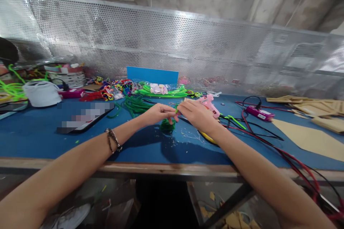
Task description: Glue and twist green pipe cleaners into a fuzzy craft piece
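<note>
My left hand (160,113) and my right hand (197,115) meet above the table's near middle, fingertips pinched together. Between them shows a small piece of bright green pipe cleaner (176,109), mostly hidden by the fingers. Just below is a dark green fuzzy bundle (167,127); whether it hangs from the fingers or rests on the table, I cannot tell. A pink glue gun (211,106) lies behind my right hand. Dark green pipe cleaners (135,106) are spread behind my left hand.
On the blue table (145,150) are a phone-like tablet (86,118), a white cap (42,93), bagged bright green stems (161,91) and a purple power adapter (259,113) with trailing cables. Cardboard pieces (311,137) lie at right. A perforated metal screen (150,43) stands behind.
</note>
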A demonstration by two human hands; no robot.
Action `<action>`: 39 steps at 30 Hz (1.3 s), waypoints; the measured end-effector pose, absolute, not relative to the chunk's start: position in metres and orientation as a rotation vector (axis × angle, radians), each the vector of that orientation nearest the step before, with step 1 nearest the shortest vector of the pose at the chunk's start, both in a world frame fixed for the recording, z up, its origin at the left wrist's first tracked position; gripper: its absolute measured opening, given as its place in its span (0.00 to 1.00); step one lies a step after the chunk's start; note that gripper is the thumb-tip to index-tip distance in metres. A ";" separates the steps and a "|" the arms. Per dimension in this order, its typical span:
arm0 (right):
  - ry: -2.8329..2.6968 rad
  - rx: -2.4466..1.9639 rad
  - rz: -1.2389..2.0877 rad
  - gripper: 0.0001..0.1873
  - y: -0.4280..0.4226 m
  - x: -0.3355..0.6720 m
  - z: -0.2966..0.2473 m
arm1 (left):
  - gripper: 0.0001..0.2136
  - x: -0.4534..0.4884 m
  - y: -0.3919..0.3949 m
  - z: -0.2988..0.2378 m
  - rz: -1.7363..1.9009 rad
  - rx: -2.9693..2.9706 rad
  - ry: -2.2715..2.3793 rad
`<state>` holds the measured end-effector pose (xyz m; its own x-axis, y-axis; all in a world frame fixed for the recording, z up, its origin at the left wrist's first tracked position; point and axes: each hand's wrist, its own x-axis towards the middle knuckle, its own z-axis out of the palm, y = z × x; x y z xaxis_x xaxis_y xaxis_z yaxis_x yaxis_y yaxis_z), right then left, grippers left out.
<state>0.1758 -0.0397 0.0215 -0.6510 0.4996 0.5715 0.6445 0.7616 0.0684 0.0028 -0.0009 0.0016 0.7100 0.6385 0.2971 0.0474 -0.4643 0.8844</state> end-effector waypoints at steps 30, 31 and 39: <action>-1.958 -0.897 0.591 0.03 -0.038 0.167 0.016 | 0.09 0.002 -0.003 0.001 0.916 2.112 0.551; -1.893 -0.869 0.735 0.03 -0.037 0.167 0.015 | 0.09 0.002 -0.002 0.001 0.914 2.102 0.531; -2.155 -0.947 0.136 0.04 -0.040 0.168 0.019 | 0.10 0.004 -0.007 0.001 0.882 2.167 0.638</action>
<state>0.1680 -0.0397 0.0192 -0.4324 0.6679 0.6058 0.5866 0.7186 -0.3735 0.0044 -0.0069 0.0007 0.6465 0.6515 0.3969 0.1736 -0.6322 0.7551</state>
